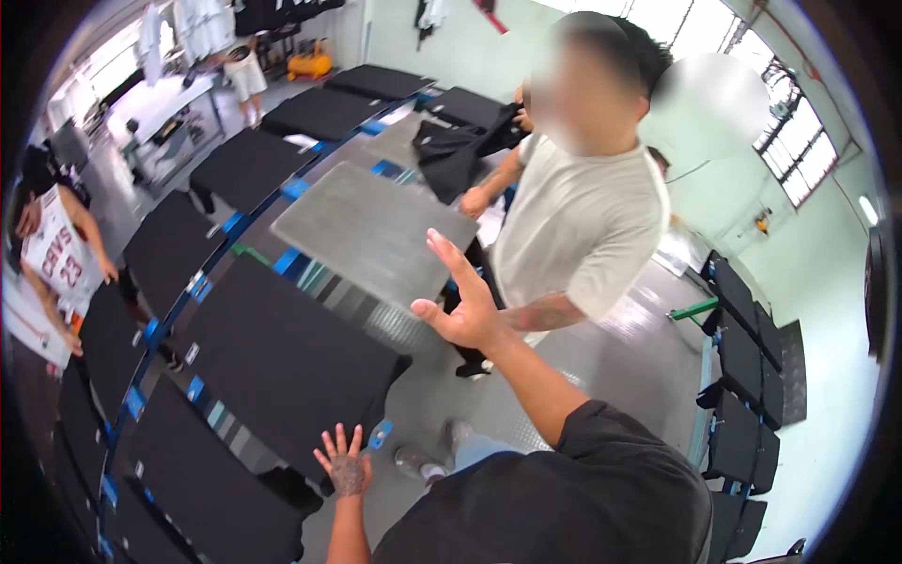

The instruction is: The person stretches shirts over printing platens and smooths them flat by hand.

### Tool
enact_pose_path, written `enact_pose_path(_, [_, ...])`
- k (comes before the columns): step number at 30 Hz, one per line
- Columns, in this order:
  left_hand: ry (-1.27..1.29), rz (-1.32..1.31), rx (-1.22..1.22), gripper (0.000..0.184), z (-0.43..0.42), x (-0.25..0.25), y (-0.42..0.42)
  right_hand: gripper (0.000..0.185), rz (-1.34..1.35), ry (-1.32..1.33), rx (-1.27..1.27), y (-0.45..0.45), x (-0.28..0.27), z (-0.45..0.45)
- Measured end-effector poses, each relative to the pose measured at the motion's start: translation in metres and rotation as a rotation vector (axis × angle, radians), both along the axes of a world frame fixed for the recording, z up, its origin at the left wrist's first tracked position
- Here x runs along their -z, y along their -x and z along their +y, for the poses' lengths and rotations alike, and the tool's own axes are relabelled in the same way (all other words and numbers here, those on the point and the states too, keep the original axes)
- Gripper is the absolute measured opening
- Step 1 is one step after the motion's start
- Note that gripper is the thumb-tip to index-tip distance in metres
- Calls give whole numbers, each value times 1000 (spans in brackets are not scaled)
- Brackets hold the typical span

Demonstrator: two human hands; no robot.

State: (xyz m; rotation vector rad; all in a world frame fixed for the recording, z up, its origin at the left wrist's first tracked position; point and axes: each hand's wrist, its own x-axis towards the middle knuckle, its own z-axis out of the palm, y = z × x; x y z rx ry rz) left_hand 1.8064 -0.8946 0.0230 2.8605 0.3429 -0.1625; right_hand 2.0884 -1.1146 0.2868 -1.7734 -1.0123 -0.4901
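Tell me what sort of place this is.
Probably a garment-printing workshop, though no printing shows: black garments lie spread flat in long rows, a bare grey board sits in line with them, and pale garments hang at the back.

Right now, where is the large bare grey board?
In the head view, the large bare grey board lies just up and left of centre, next to the black-covered board below it; the right hand appears by its lower-right edge.
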Motion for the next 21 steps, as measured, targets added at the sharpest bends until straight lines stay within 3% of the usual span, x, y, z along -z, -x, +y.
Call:
enact_pose_path(2, [-14,11,9,76,-2,2,-8,82,-68,-34,60,1,-18,-14])
enact_pose_path(5, [10,-78,-51,76,-4,4,-1,77,245,-25,41,5,-25,-33])
enact_pose_path(9, [62,103,-123,76,-6,-1,-8,77,149,-10,57,21,6,-65])
enact_pose_path(11, [28,15,-144,70,-16,-3,-7,74,516,-134,-104,41,54,-75])
enact_pose_path(12, [-1,-79,-166,65,-22,0,-2,70,504,-102,-91,59,61,-77])
enact_pose_path(13, [-9,-61,-187,65,-26,9,5,66,587,20,-109,71,89,-84])
enact_pose_path(15, [198,-468,-350,47,-38,33,17,62,862,319,-120,98,168,-107])
enact_pose_path(16, [171,-447,-378,47,-46,39,40,64,887,360,-97,116,232,-126])
enact_pose_path(17, [275,-487,-398,36,-61,50,50,71,892,752,-42,137,273,-156])
enact_pose_path(18, [381,-534,-411,27,-76,63,54,67,659,1055,-127,163,390,-205])
enact_pose_path(19, [630,-420,-485,24,-93,81,65,71,943,1574,-456,165,371,-215])
enact_pose_path(20, [881,-288,-560,23,-113,94,81,52,923,1451,-378,196,393,-245])
enact_pose_path(21, [893,-120,-517,27,-132,94,94,53,965,1279,-272,235,428,-282])
